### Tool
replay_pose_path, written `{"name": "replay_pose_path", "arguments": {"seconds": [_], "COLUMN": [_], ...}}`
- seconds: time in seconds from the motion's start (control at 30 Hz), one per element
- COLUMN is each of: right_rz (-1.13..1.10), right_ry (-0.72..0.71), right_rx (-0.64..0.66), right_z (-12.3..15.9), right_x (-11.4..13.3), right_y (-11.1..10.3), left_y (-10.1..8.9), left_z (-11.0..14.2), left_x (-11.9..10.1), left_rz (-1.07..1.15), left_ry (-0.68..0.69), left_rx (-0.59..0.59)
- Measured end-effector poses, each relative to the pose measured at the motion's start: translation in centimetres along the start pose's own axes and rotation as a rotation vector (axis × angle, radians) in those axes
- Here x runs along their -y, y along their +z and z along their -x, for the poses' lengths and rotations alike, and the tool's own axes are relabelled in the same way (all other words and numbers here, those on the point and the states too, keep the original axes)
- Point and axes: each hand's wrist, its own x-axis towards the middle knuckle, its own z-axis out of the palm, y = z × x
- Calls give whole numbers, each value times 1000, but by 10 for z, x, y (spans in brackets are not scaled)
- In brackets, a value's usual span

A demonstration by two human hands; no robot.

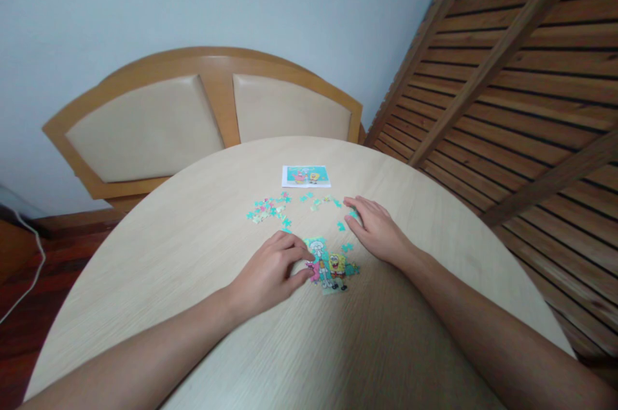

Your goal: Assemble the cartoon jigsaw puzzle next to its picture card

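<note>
A partly built cartoon jigsaw [333,266] lies on the round pale wooden table [193,268] in front of me. My left hand [269,273] rests at its left edge, fingers curled and pinched on a puzzle piece at the picture's side. My right hand [375,228] lies flat to the upper right of the picture, fingers stretched out over a loose teal piece [354,214]. Several loose teal and pink pieces [268,209] are scattered beyond the hands.
A small printed reference picture [306,176] lies farther back on the table. Behind the table stands a wooden bench back with two beige pads [203,114]. A slatted wooden panel [521,75] fills the right side; a white cable [29,249] runs along the floor at left.
</note>
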Motion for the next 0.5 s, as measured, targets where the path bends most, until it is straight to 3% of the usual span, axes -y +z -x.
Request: {"name": "replay_pose_path", "arguments": {"seconds": [0.2,0.5], "right_rz": [-186,-82], "right_ry": [-50,-22], "right_rx": [-71,-108], "right_z": [-4,1], "right_x": [5,2], "right_y": [-10,-2], "left_y": [0,0], "left_z": [0,1], "left_x": [0,1], "left_rz": [4,3], "left_ry": [-5,-14], "left_rx": [2,18]}}
